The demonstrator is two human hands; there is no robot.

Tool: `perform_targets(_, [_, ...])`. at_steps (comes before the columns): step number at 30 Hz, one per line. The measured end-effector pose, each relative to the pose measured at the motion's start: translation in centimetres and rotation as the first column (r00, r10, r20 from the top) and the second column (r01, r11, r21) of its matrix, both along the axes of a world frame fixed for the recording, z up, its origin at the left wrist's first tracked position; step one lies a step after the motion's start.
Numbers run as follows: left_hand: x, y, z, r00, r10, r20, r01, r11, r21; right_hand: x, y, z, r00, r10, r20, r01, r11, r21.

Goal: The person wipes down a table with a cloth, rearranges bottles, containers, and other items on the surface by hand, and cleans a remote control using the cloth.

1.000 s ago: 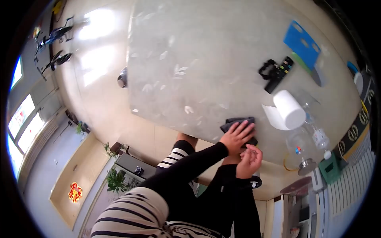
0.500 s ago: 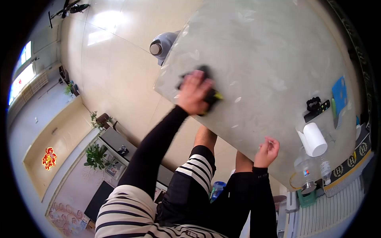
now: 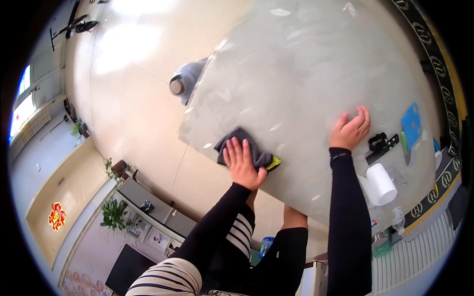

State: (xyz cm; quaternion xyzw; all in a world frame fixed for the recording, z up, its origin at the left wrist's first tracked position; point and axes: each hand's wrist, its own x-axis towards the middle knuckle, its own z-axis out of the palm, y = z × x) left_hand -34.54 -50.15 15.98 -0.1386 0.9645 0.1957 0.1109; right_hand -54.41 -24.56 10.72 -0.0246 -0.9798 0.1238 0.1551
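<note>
Left hand (image 3: 243, 165) flat on cloth (image 3: 247, 150), right hand (image 3: 350, 129) on table (image 3: 306, 74)

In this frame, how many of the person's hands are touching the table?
2. The left hand presses flat on the grey cloth near the table's near edge. The right hand rests flat on the bare tabletop further right, beside the black remote.

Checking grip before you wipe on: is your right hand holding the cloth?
No, the left hand presses the cloth; the right hand lies flat on the bare table.
</note>
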Motion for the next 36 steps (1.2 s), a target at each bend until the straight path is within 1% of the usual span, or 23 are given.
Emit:
perform_targets(1, [0.1, 0.3, 0.5, 0.999, 0.037, -0.002, -0.037, 0.999, 0.039, 0.0, 0.0, 0.3, 0.999, -0.012, 0.029, 0.012, 1.000, -0.012])
perform_targets(5, [0.8, 1.1, 0.6, 0.981, 0.169, 0.097, -0.166, 0.985, -0.038, -0.1, -0.4, 0.7, 0.999, -0.027, 0.039, 0.028, 0.999, -0.035])
perform_targets(8, [-3.5, 3.7, -1.7, 0.932, 0.362, 0.005, -0.358, 0.923, -0.138, -0.1, -0.5, 0.9, 0.998, -0.041, 0.048, 0.043, 0.998, -0.037])
perform_targets(10, [-9.5, 6.0, -3.0, 0.908, 0.417, -0.036, -0.415, 0.884, -0.214, -0.3, -0.5, 1.1, 0.996, -0.051, 0.075, 0.054, 0.998, -0.041])
perform_targets(11, [-13.9, 7.4, -2.9, 0.933, 0.324, -0.158, -0.352, 0.913, -0.206, -0.3, -0.6, 1.3, 0.994, -0.057, 0.090, 0.061, 0.997, -0.044])
perform_targets(13, [-24.0, 11.2, -2.7, 0.946, 0.145, -0.291, -0.198, 0.967, -0.162, -0.4, -0.6, 1.5, 0.991, -0.059, 0.116, 0.065, 0.997, -0.049])
perform_targets(14, [-28.9, 13.3, -2.5, 0.962, 0.049, -0.267, -0.085, 0.989, -0.123, -0.1, -0.4, 1.0, 0.992, -0.054, 0.115, 0.059, 0.997, -0.044])
perform_targets(15, [-33.4, 15.9, -2.5, 0.945, -0.056, -0.321, 0.039, 0.997, -0.060, -0.2, -0.5, 1.0, 0.990, -0.063, 0.123, 0.071, 0.996, -0.056])
perform_targets(17, [-40.1, 21.0, -2.8, 0.896, -0.234, -0.378, 0.277, 0.959, 0.063, 0.0, -0.4, 1.2, 0.987, -0.051, 0.151, 0.061, 0.997, -0.057])
perform_targets(18, [-42.3, 23.2, -3.3, 0.843, -0.296, -0.448, 0.366, 0.927, 0.077, -0.2, -0.2, 1.2, 0.987, -0.052, 0.154, 0.061, 0.997, -0.054])
perform_targets(20, [-44.0, 25.2, -3.5, 0.787, -0.399, -0.471, 0.455, 0.890, 0.006, -0.3, -0.4, 1.5, 0.985, -0.041, 0.167, 0.052, 0.997, -0.060])
perform_targets(21, [-43.9, 24.4, -3.5, 0.752, -0.464, -0.468, 0.535, 0.845, 0.023, -0.2, -0.4, 1.2, 0.987, -0.044, 0.155, 0.056, 0.996, -0.072])
perform_targets(23, [-43.1, 21.1, -3.3, 0.662, -0.585, -0.469, 0.681, 0.731, 0.050, -0.4, -0.5, 1.5, 0.985, -0.046, 0.167, 0.061, 0.994, -0.089])
perform_targets(24, [-42.8, 17.6, -2.6, 0.560, -0.671, -0.486, 0.786, 0.615, 0.058, -0.5, -0.4, 1.6, 0.984, -0.049, 0.172, 0.065, 0.993, -0.094])
perform_targets(25, [-42.4, 13.6, -2.8, 0.527, -0.713, -0.463, 0.824, 0.561, 0.076, -0.3, -0.5, 1.4, 0.985, -0.053, 0.162, 0.067, 0.994, -0.084])
perform_targets(26, [-42.6, 9.0, -2.5, 0.546, -0.704, -0.454, 0.821, 0.557, 0.122, -0.5, -0.5, 1.4, 0.986, -0.052, 0.161, 0.066, 0.994, -0.084])
perform_targets(27, [-42.3, 4.9, -2.5, 0.610, -0.699, -0.374, 0.749, 0.662, -0.015, -0.4, -0.5, 1.4, 0.985, -0.055, 0.164, 0.069, 0.994, -0.085])
perform_targets(28, [-42.8, 0.6, -2.2, 0.675, -0.653, -0.344, 0.677, 0.733, -0.065, -0.3, -0.5, 1.5, 0.984, -0.059, 0.168, 0.074, 0.994, -0.086])
perform_targets(29, [-43.1, -3.3, -2.2, 0.769, -0.531, -0.357, 0.534, 0.840, -0.097, -0.3, -0.5, 1.3, 0.985, -0.063, 0.158, 0.076, 0.994, -0.082])
perform_targets(30, [-43.4, -4.8, -1.7, 0.840, -0.391, -0.376, 0.372, 0.920, -0.126, -0.3, -0.7, 1.3, 0.985, -0.070, 0.160, 0.085, 0.993, -0.085])
perform_targets(33, [-41.6, -1.6, -4.2, 0.880, -0.175, -0.442, 0.094, 0.975, -0.199, -0.5, -0.5, 1.6, 0.984, -0.066, 0.167, 0.081, 0.993, -0.089])
perform_targets(34, [-40.9, 1.6, -4.2, 0.890, -0.143, -0.433, 0.091, 0.986, -0.139, -0.4, -0.5, 1.5, 0.984, -0.064, 0.168, 0.080, 0.993, -0.088])
perform_targets(36, [-38.1, 9.1, -4.0, 0.853, -0.333, -0.402, 0.346, 0.937, -0.042, -0.3, -0.5, 1.5, 0.984, -0.067, 0.166, 0.082, 0.993, -0.088])
